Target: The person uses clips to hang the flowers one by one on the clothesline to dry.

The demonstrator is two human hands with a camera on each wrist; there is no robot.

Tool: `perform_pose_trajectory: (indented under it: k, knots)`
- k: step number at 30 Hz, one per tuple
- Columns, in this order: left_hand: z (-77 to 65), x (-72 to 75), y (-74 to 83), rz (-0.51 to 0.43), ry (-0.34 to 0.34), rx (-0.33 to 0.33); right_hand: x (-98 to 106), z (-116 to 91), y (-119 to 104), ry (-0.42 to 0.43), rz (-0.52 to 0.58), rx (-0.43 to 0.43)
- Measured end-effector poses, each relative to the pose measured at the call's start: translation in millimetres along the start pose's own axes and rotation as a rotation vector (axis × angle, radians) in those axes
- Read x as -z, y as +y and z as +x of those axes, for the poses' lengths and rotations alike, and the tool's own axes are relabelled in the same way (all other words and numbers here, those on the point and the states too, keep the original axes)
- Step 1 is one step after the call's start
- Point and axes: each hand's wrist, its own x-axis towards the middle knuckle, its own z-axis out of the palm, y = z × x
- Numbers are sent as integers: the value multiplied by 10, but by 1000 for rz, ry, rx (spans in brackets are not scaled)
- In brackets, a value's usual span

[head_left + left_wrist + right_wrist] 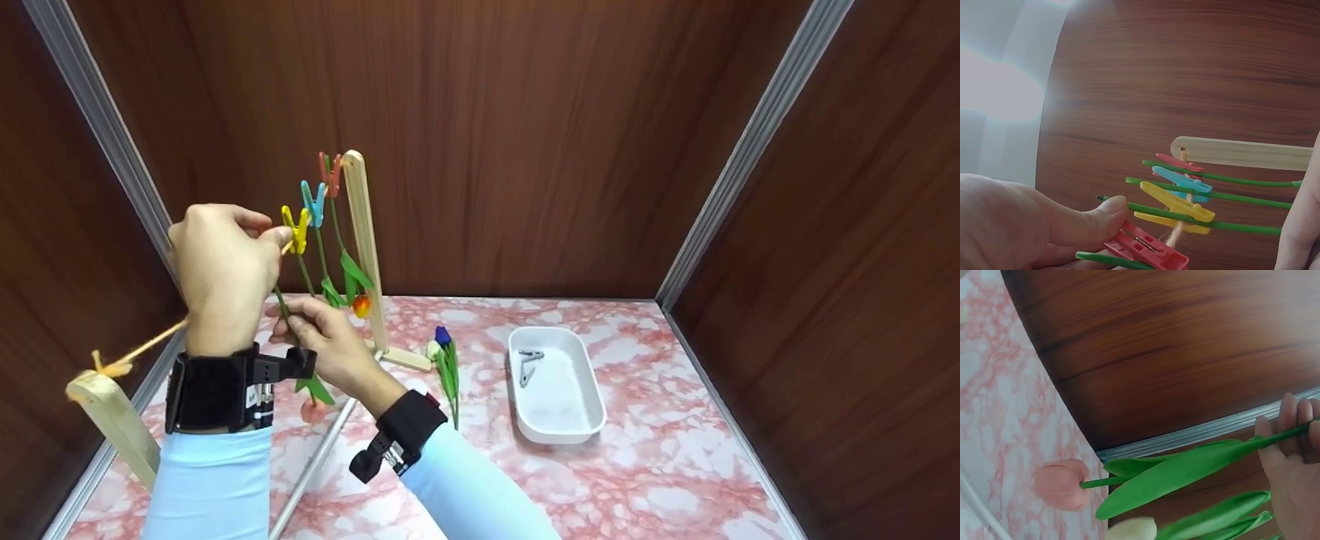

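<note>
My left hand [225, 262] pinches a red clothespin [1157, 253] at the orange string [156, 340], with a green stem beside the clip in the left wrist view. Lower down, my right hand [334, 345] holds the stem of a pink artificial tulip [1061, 484], whose flower hangs downward. Along the string beyond, a yellow clothespin [298, 230], a blue clothespin [313, 204] and another red clothespin [331, 176] each grip a green stem. An orange-red tulip [361, 306] hangs near the far wooden post [364, 232]. From the head camera, my left hand hides its clip.
The near wooden post [116, 424] carries the string's knotted end. A thin pale rod [315, 457] runs between the posts. A blue tulip [443, 336] and a whitish tulip [433, 350] lie right of it. Grey clothespins [530, 364] sit in a white tray [559, 436].
</note>
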Motion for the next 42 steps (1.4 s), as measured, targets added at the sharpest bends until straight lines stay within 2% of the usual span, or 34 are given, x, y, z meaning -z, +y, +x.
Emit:
perform_pose_trajectory:
  k: [7,16,21,26,30,33,35,38,42]
  knots:
    - [-3,-9,8,26,-40,-6,54,-21,5,-19,-108,10]
    - [-14,-45,-3,14,-29,-25,118,-112,47,-24,-113,-19]
    - [-40,-57,33,1,-43,-14,238,-227,91,7,-132,-20]
    - [-106,-56,110,-10,-12,-33,436,-352,102,43,-179,-15]
    - [-177,-62,177,-84,120,-116,640,-421,108,103,-153,-39]
    - [-228,-91,212,-183,264,-252,834,-462,94,167,-145,-31]
    - [-257,-129,232,-236,331,-340,983,-494,76,213,-147,-17]
    - [-287,-232,246,-278,385,-459,1219,-533,35,279,-160,13]
    - [-313,-438,233,-281,371,-558,1518,-584,-35,367,-215,39]
